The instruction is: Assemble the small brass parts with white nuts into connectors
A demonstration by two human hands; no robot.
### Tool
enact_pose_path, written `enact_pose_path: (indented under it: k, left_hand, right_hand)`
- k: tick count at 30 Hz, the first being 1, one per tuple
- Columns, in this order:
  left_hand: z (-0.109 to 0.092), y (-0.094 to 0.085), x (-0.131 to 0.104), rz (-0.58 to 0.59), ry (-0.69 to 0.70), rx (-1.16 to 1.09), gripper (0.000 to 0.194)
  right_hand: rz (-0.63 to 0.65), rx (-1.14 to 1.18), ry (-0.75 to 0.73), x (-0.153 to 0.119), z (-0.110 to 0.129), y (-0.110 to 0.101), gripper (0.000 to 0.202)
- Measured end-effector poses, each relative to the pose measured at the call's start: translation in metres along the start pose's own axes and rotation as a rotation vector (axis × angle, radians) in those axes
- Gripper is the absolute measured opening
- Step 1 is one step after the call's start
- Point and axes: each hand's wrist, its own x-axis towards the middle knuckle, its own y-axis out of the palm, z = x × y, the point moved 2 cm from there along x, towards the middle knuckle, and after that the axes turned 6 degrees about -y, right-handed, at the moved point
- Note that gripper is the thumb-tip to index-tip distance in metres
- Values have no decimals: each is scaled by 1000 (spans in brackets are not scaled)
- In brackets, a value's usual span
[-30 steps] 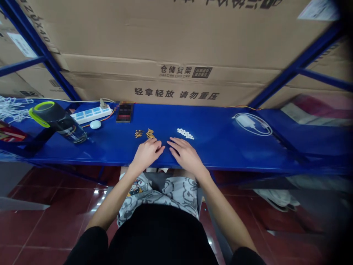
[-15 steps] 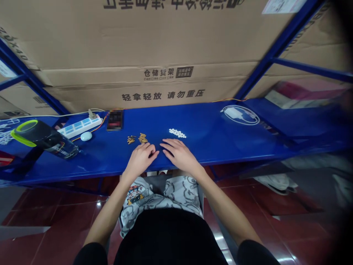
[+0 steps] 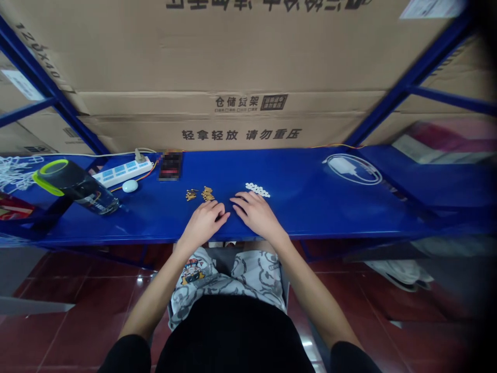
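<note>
My left hand (image 3: 205, 221) rests at the front of the blue table (image 3: 303, 202), its fingers loosely curled, the thumb apart, and nothing visible in it. Just beyond its knuckles lies a small heap of brass-coloured screw-like pieces (image 3: 207, 194). Another small group of such pieces (image 3: 191, 194) is a little to the left. My right hand (image 3: 257, 213) lies palm down with its fingers spread, holding nothing that shows. Several small white pieces (image 3: 258, 189) form a cluster right behind its fingers.
To the left are a dark bottle with a green loop (image 3: 83, 187), a power strip (image 3: 124, 172), a pale oval object (image 3: 130, 186) and a dark, partly blurred item (image 3: 170, 165). A white cable and charger (image 3: 344, 166) lie right. Cardboard (image 3: 233, 57) stands behind, between blue posts.
The view has turned slightly left, so the table items and both hands appear farther right. Both hands keep nearly the same pose beside the small pieces.
</note>
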Motion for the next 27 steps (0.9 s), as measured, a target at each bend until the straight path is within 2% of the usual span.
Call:
enact_pose_path:
  k: [21, 27]
  left_hand:
    - [-1, 2, 0, -7, 7, 56, 25]
    - [-9, -8, -1, -15, 73, 2, 31]
  right_hand:
    - [-3, 30, 2, -4, -2, 1, 35]
    - [-19, 37, -9, 0, -3, -3, 34]
